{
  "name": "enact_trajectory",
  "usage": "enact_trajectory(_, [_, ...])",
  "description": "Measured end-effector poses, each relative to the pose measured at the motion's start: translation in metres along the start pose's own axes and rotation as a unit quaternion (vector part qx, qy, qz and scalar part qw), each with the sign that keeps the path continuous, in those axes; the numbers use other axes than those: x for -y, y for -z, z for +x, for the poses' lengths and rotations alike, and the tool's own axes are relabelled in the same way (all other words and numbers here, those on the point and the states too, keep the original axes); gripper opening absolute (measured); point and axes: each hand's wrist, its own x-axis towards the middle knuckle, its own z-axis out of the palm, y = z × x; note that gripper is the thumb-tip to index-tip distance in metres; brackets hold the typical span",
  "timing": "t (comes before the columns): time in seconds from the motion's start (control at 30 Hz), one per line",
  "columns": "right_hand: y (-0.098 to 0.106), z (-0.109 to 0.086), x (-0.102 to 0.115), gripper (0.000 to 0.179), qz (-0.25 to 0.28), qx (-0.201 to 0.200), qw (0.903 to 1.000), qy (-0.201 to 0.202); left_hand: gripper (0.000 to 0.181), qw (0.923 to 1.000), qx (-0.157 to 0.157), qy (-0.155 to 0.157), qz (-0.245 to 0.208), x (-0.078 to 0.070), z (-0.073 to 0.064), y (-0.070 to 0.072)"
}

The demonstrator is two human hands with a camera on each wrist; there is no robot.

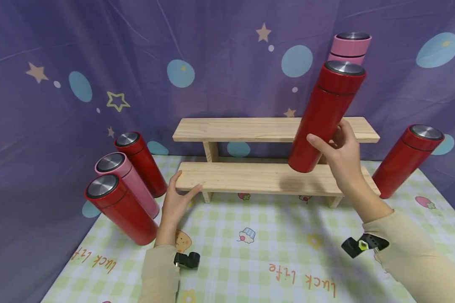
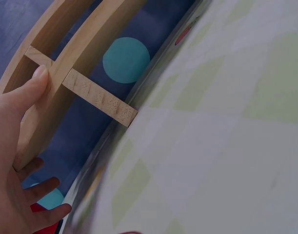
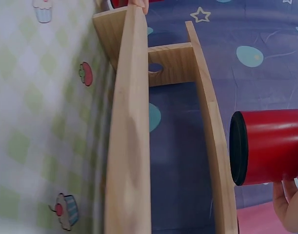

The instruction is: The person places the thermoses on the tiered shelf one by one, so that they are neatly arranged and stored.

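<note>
My right hand (image 1: 345, 158) grips the lower half of a red thermos bottle (image 1: 326, 109) with a steel-topped lid. The bottle tilts in the air in front of a two-tier wooden shelf (image 1: 242, 176); the right wrist view shows its dark base (image 3: 239, 148) beside the upper board. With thumb and forefinger, my left hand (image 1: 174, 202) holds the left end of the lower board. In the left wrist view its thumb (image 2: 34, 87) lies on that board, while the other fingers spread past the end. A pink thermos bottle (image 1: 350, 46) stands at the upper board's right end, partly hidden behind the held bottle.
Left of the shelf stand a red bottle (image 1: 140, 164), a pink bottle (image 1: 130, 181) and a nearer red bottle (image 1: 123, 210). Another red bottle (image 1: 407, 162) is at the right. A checked cloth (image 1: 227, 261) covers the table; a purple curtain (image 1: 220, 33) hangs behind.
</note>
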Motion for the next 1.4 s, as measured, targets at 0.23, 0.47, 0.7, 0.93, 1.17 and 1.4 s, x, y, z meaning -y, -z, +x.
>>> enact_trajectory(0.23, [-0.012, 0.021, 0.003, 0.053, -0.021, -0.011, 0.9997, 0.007, 0.099, 1.0, -0.002, -0.001, 0.002, 0.0, -0.001, 0.001])
enact_trajectory(0.47, [-0.023, 0.037, 0.007, 0.058, -0.072, -0.014, 0.9973, 0.007, 0.1, 1.0, 0.0, 0.001, 0.0, -0.001, -0.001, 0.0])
enact_trajectory(0.7, [-0.031, 0.051, 0.008, 0.062, -0.083, -0.027, 0.9961, 0.013, 0.099, 0.9999, -0.004, -0.006, -0.009, 0.0, -0.001, -0.001])
enact_trajectory(0.93, [-0.04, 0.062, 0.005, 0.066, -0.098, -0.032, 0.9946, 0.008, 0.1, 1.0, -0.003, -0.006, -0.007, 0.001, 0.0, 0.0])
enact_trajectory(1.17, [-0.05, 0.073, -0.001, 0.069, -0.106, -0.041, 0.9935, 0.015, 0.1, 0.9999, -0.001, -0.008, -0.006, 0.001, 0.0, 0.0])
enact_trajectory(1.4, [-0.062, 0.084, -0.005, 0.069, -0.11, -0.05, 0.9925, 0.018, 0.099, 1.0, -0.003, -0.007, -0.004, 0.0, -0.001, 0.0])
